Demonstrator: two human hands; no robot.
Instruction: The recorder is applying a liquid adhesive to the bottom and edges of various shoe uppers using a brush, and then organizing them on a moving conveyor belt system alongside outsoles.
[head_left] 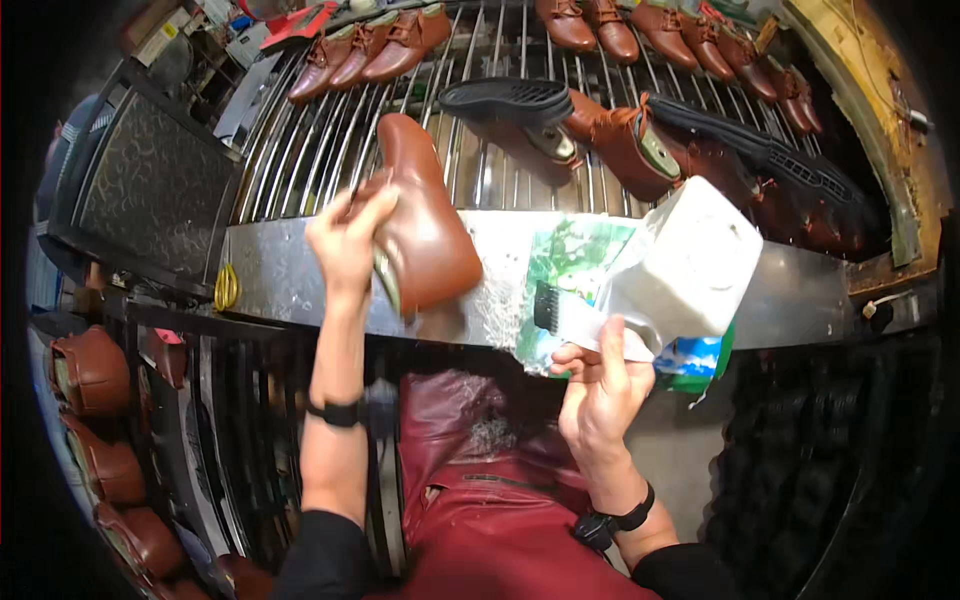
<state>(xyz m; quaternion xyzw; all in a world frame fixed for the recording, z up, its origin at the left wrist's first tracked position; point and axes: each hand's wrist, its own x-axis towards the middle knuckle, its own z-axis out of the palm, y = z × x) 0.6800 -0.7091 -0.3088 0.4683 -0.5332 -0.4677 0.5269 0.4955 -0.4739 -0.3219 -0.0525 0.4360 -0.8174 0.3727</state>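
Note:
My left hand (pixel 350 235) is closed on a brown leather shoe (pixel 428 240), gripping it near the laces. The shoe is held above the metal ledge, its toe pointing away from me and its heel toward me. In my right hand (pixel 600 395) is a brush (pixel 575 318) with a pale handle and short black bristles, pinched between thumb and fingers. The bristles point left and stay apart from the shoe. Just beyond that hand, a white plastic container (pixel 700 262) stands on a green and white plastic sheet (pixel 575 255).
A rack of metal rods (pixel 490 185) lies beyond the ledge (pixel 280 285). Black soles (pixel 510 97) and brown shoes (pixel 405 45) rest on it. More brown shoes (pixel 95 370) stand at the left, below a dark patterned panel (pixel 160 180). A wooden frame (pixel 870 70) borders the right.

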